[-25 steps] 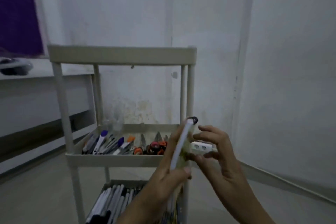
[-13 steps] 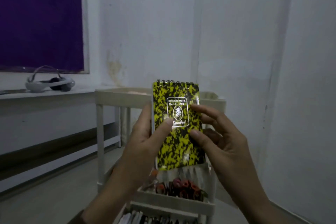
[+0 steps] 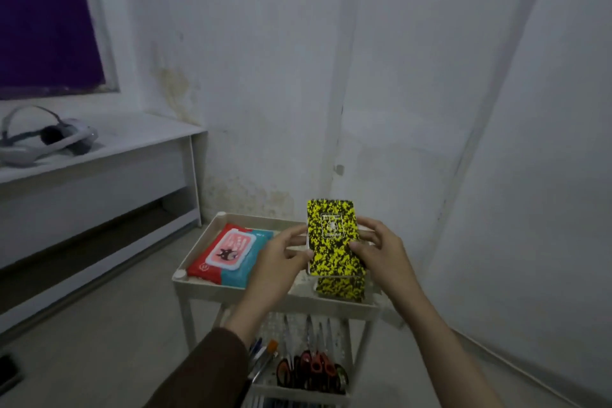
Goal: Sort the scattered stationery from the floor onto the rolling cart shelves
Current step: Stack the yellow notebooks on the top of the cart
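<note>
A yellow-and-black speckled notebook (image 3: 332, 238) is held between both hands just above the top shelf of the cream rolling cart (image 3: 231, 291). My left hand (image 3: 281, 258) grips its left edge and my right hand (image 3: 381, 248) grips its right edge. Under it, at the shelf's right side, lies another notebook of the same pattern (image 3: 341, 288), mostly covered. The middle shelf holds scissors (image 3: 311, 368) with red and orange handles and some pens (image 3: 261, 358).
A red and teal wet-wipes pack (image 3: 228, 253) lies on the left half of the top shelf. A white ledge at the left carries a headset (image 3: 46, 139). White walls close in behind and to the right of the cart. A dark object (image 3: 8, 371) lies on the floor at far left.
The view has risen from the cart's middle shelf to above its top shelf. The notebook, first seen edge-on, then held upright in front of me, is now lowered over the top shelf.
</note>
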`<state>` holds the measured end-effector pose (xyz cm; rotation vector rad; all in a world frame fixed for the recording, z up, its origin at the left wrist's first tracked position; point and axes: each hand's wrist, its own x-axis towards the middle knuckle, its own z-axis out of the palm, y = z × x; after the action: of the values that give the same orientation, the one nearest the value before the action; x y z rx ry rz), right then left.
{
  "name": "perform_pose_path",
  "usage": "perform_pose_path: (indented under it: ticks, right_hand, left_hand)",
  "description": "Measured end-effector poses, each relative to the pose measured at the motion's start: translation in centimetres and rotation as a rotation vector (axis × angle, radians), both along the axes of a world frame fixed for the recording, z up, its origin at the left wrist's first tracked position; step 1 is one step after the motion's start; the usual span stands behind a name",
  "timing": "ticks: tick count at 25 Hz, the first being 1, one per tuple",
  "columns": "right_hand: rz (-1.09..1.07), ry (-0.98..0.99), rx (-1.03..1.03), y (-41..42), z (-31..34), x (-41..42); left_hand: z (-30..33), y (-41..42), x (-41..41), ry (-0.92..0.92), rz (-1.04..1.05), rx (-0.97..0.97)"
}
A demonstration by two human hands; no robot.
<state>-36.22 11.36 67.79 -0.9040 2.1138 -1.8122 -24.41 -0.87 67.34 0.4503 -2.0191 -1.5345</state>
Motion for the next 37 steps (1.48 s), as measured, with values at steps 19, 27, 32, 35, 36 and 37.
perform_pose_path:
  ticks: [19, 27, 32, 35, 36, 37]
  right_hand:
    - [0.066, 0.188, 1.127, -2.1, -0.8, 1.0]
    - [-0.067, 0.731, 1.357, -2.5, -1.2, 1.0]
    - [-0.121, 0.476, 1.249, -1.5, -1.5, 1.0]
    - [-0.110, 0.409, 1.172, -1.1, -1.2, 1.2]
    - [-0.122, 0.387, 1.149, -1.0, -1.0, 1.5]
    - [-0.150, 0.377, 1.122, -0.8, -0.8, 2.0]
  left_hand:
    - [-2.8, -1.0, -4.8, -0.596, -0.185, -0.100]
    - [-2.8, -1.4, -4.9, -0.533, -0.271, -0.005]
    - [-2.7, -1.7, -4.5, -0.525, -0.372, 0.067]
    - [-2.1, -1.8, -3.7, -0.517, -0.352, 0.037]
    - [-1.9, -1.8, -3.1, -0.494, -0.336, 0.024]
    - [-1.7, -1.6, -2.1, -0.447, -0.320, 0.014]
